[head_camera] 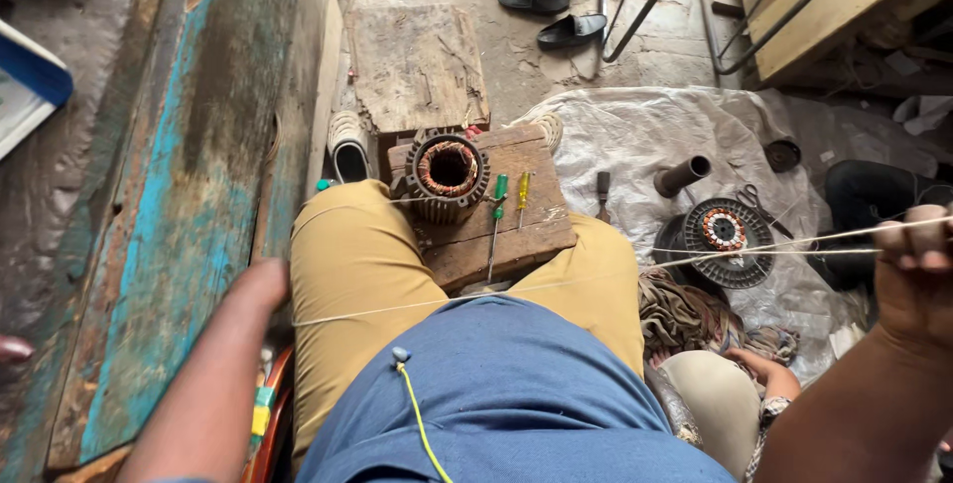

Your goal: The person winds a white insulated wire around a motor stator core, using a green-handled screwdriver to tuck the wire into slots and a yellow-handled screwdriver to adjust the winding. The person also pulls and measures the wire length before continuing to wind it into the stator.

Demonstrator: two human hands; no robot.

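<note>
My right hand [913,265] is raised at the right edge, fingers closed on a thin pale thread [556,284]. The thread runs taut across my lap toward my left thigh. My left hand [263,284] rests down beside that thigh, its fingers hidden behind the tan trousers, close to where the thread ends. In front of my knees a wooden block [516,235] carries a motor stator [447,175] with copper windings. A green screwdriver [496,215] and a yellow screwdriver [522,195] lie beside the stator.
A round black motor part [725,235], scissors [759,205] and a short pipe [683,175] lie on a white sack cloth [635,136]. Another person's hand [759,364] rests at lower right. A worn blue-painted plank [189,195] runs along my left; slippers [556,16] and a wooden board [417,66] lie beyond.
</note>
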